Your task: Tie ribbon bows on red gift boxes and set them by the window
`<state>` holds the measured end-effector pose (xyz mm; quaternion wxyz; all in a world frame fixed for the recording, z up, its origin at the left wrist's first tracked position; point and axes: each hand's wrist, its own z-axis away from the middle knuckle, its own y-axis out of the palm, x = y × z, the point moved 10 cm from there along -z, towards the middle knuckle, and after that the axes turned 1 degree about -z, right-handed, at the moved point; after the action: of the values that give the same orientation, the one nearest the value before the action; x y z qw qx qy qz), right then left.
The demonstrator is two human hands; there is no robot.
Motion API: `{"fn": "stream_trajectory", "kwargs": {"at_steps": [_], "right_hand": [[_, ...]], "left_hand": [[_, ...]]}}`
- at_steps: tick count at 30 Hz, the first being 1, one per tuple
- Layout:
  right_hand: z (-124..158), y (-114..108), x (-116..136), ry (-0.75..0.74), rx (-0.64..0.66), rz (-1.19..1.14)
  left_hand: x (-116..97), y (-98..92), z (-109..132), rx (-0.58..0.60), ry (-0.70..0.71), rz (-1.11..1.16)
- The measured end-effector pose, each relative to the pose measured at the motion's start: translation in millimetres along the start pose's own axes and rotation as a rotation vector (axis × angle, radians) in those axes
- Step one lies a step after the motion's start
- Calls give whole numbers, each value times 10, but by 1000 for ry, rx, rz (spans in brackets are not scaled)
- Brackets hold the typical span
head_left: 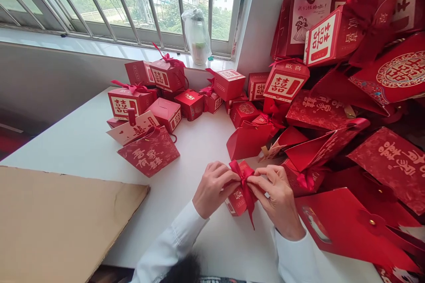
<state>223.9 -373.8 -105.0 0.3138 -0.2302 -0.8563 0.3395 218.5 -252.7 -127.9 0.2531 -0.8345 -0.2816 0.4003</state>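
My left hand (pixel 212 188) and my right hand (pixel 275 196) meet over a small red gift box (pixel 236 201) on the white table (pixel 159 225). Both hands pinch loops of a red satin ribbon (pixel 244 176) tied on top of the box, and one ribbon tail hangs down its front. The box stands partly hidden behind my fingers, with a white double-happiness panel on its side. Just right of my right hand lies a flat red paper bag (pixel 335 225).
Several finished red boxes with ribbons (pixel 139 97) stand at the back of the table by the window sill. Red wedding bags and boxes (pixel 345 40) pile up along the right wall. A flat cardboard sheet (pixel 59 225) lies at the front left. A plastic-wrapped bottle (pixel 197 37) sits on the sill.
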Motion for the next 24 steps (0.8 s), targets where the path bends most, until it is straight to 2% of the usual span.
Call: {"fn": "stream_trajectory", "kwargs": {"at_steps": [5, 9, 14, 20, 24], "right_hand": [[-24, -22, 157, -153, -45, 132], [23, -9, 307, -307, -63, 282], [47, -28, 393, -418, -32, 304], [49, -38, 402, -426, -26, 305], [76, -80, 344, -352, -12, 195]], "left_hand": [[-76, -71, -4, -74, 60, -41], [-235, -148, 39, -163, 221, -173], [-380, -195, 92, -218, 376, -270], [-340, -214, 81, -210, 377, -230], [-271, -235, 95, -193, 359, -162]]}}
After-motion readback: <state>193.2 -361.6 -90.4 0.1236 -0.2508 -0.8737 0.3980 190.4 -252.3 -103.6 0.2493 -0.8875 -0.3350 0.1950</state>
